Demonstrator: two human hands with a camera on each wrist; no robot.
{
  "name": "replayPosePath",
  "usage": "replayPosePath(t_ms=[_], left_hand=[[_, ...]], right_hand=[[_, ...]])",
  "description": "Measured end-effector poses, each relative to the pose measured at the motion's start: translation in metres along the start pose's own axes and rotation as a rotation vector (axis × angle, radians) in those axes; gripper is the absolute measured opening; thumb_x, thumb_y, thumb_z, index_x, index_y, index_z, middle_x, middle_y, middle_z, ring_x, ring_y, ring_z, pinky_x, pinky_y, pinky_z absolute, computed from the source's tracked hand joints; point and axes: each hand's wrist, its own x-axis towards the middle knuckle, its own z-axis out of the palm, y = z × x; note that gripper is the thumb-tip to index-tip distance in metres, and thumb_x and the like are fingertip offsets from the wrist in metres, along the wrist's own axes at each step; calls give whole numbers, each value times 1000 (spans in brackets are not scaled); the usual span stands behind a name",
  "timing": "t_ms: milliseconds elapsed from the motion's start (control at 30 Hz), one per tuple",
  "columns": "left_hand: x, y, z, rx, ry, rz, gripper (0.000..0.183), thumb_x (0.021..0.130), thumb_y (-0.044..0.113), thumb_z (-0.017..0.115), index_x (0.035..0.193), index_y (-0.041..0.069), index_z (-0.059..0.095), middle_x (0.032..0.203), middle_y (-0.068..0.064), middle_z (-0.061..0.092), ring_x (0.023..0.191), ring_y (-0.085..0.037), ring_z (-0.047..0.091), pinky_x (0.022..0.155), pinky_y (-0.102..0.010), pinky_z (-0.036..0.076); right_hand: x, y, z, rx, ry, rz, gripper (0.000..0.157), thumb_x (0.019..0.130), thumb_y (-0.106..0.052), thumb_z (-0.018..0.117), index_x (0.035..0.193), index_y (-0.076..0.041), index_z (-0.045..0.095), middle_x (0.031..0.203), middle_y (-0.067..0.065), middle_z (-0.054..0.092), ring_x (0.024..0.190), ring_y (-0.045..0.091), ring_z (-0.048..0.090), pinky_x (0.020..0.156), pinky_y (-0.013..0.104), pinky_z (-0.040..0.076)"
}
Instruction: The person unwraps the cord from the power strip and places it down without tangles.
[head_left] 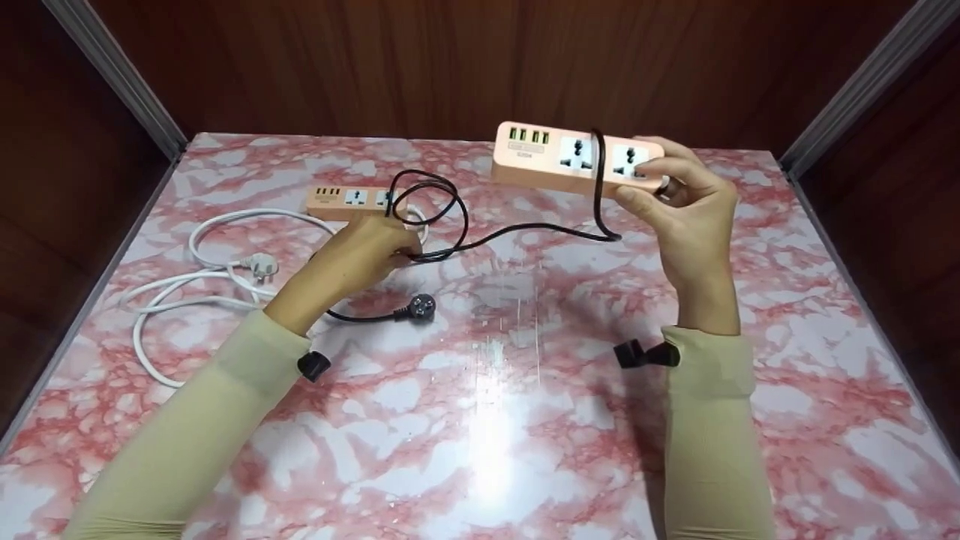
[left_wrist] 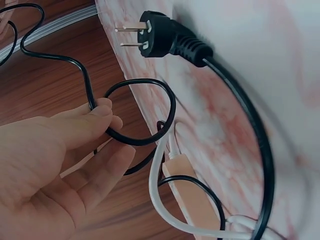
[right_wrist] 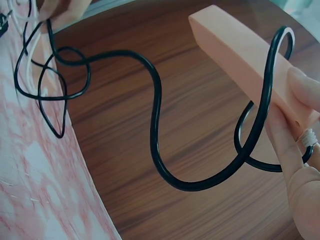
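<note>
My right hand [head_left: 694, 199] grips one end of a peach power strip [head_left: 547, 161], raised above the table at the right. It has two white sockets and several USB ports. Its black cord [head_left: 540, 226] loops once over the strip, then runs left in loose coils. Between thumb and fingertips, my left hand [left_wrist: 65, 155] pinches that cord. The black plug [head_left: 422, 307] lies nearer me, right of the left wrist. Behind the left hand rests a second peach power strip [head_left: 326, 201], partly hidden by the hand and black coils.
A white cord [head_left: 161, 283] spreads in wide loops at the left, with its white plug [head_left: 262, 265] among them. The table [head_left: 525, 420] has a red-and-white marbled top. Dark wood panels [head_left: 450, 67] enclose its back and sides.
</note>
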Motion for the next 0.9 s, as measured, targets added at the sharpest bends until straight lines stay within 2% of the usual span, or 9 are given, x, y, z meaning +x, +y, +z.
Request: replayPosePath(t_ms=[100,300,500,633,767,900], left_hand=[[-4,1,3,-16,-31,-16,6,93,2,80,99,5,79,99,-11,77,95,-32,72,85,-48,58],[-12,8,4,11,-120,-66,11,95,9,80,106,11,81,104,-6,77,99,-28,72,86,-50,58],[-20,13,3,24,-104,-27,11,94,11,80,105,12,81,105,-4,79,101,-29,73,87,-52,58],[-23,16,2,30,-121,-9,14,91,9,81,105,12,82,104,-5,79,99,-29,74,88,-51,57],[-22,25,-1,33,-123,-20,23,92,12,80,115,11,81,112,-8,79,105,-32,73,91,-52,58],[-17,43,-6,34,-65,-21,31,98,21,79,128,14,77,122,-7,76,113,-32,71,92,-52,58]], right_hand=[[0,0,0,13,-1,2,31,74,19,87,97,23,68,126,25,69,110,35,68,88,30,61],[0,1,-1,-17,-5,-1,31,74,18,88,98,22,69,127,25,69,110,34,68,87,29,60],[1,0,-1,-37,-3,2,31,74,17,88,98,22,69,128,24,69,109,32,69,86,29,60],[1,0,0,-17,-10,1,30,74,17,88,98,22,70,127,25,69,109,33,69,87,29,60],[1,-1,1,3,-11,0,30,74,19,88,97,23,69,125,25,69,110,35,68,87,29,60],[1,-1,0,-7,-11,-4,30,74,18,88,97,23,69,126,25,69,112,35,68,88,30,61]])
